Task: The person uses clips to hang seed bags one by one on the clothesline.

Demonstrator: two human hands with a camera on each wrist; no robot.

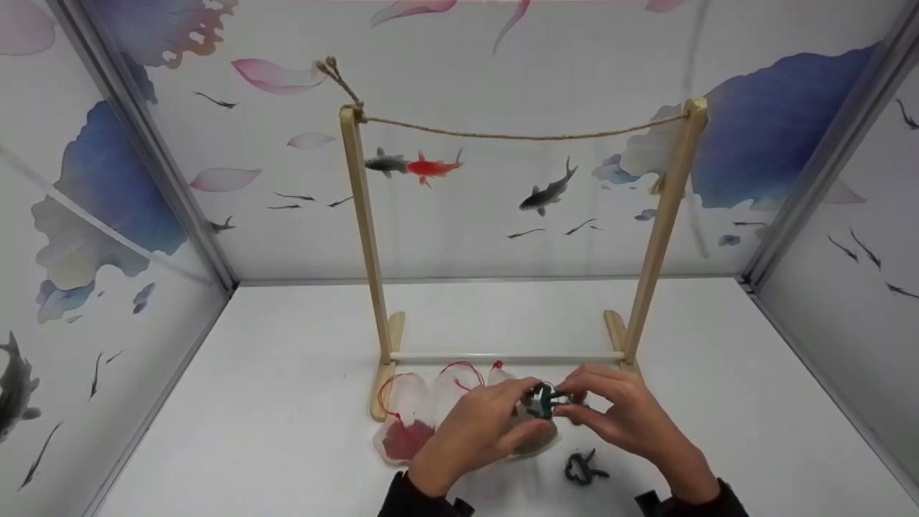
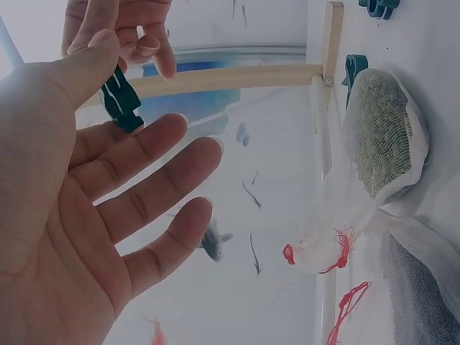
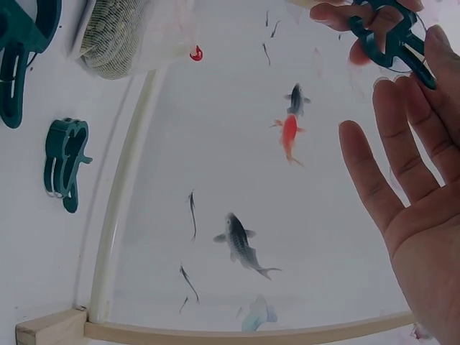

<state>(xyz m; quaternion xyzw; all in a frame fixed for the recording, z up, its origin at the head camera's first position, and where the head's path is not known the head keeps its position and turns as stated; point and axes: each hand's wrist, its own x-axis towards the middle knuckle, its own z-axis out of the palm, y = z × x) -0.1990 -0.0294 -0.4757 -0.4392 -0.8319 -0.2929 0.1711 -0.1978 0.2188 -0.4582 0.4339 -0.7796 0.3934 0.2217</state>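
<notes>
A dark green plastic clip (image 1: 543,400) is held between my two hands above the table. My left hand (image 1: 477,424) pinches one side between thumb and index finger; its other fingers spread apart in the left wrist view. My right hand (image 1: 624,409) pinches the clip's handle end with thumb and fingertips. In the right wrist view the held clip (image 3: 392,39) shows its curved jaws and long handles. Just below the hands, a second green clip (image 1: 585,468) lies on the table. The right wrist view has another green clip (image 3: 66,164) beside the white rod.
A wooden stand (image 1: 366,237) with a sagging twine (image 1: 502,136) between its posts rises behind the hands. White mesh drawstring bags lie before it: one with red contents (image 1: 404,439), one greenish (image 2: 384,136), one dark (image 2: 417,287). Painted panels (image 1: 459,222) enclose the table.
</notes>
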